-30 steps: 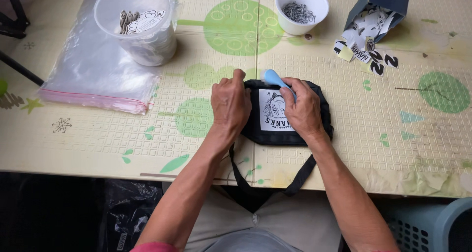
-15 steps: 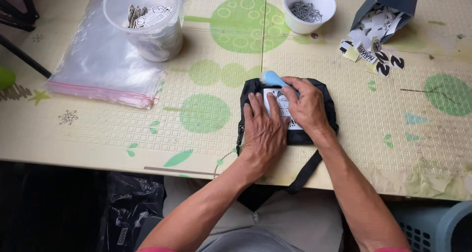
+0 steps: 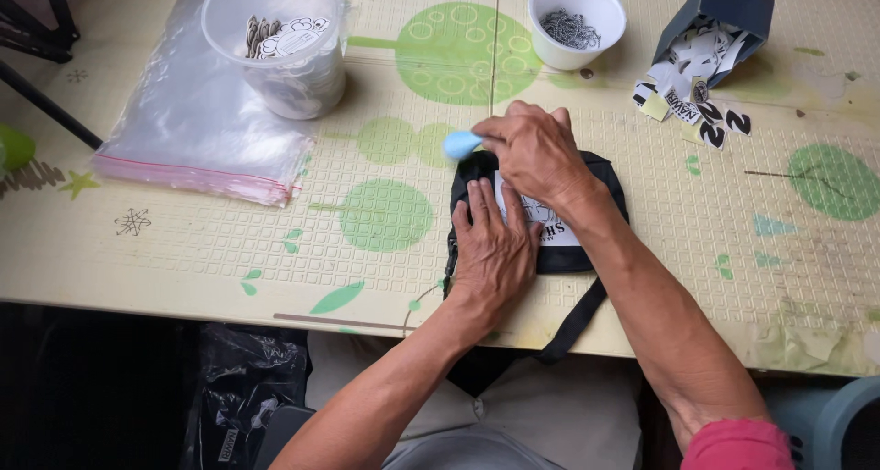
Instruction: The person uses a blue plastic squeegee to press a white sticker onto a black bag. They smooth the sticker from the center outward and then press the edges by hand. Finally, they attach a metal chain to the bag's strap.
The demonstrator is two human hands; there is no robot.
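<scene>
Since the earlier frame the right hand [image 3: 536, 149] has slid up to the top edge of the black pouch [image 3: 600, 250], and the light blue tool [image 3: 461, 143] now sticks out to the left of its knuckles rather than above them — fingers curled shut around that tool. The left hand [image 3: 495, 250] is staying where it was, lying flat on the pouch with fingers stretched out and together, gripping nothing, pressing the fabric beside the white label [image 3: 550, 227]. The pouch is lying near the front edge of the patterned table [image 3: 229, 241], its strap [image 3: 573, 319] hanging over the edge. Counts: one pouch, one blue tool, two white tubs — a large clear one [image 3: 275, 39] with printed tags and a small one [image 3: 577, 21] with metal bits — one stack of plastic bags [image 3: 183, 131], one dark box [image 3: 720, 21] spilling cut-out stickers [image 3: 697, 103].
</scene>
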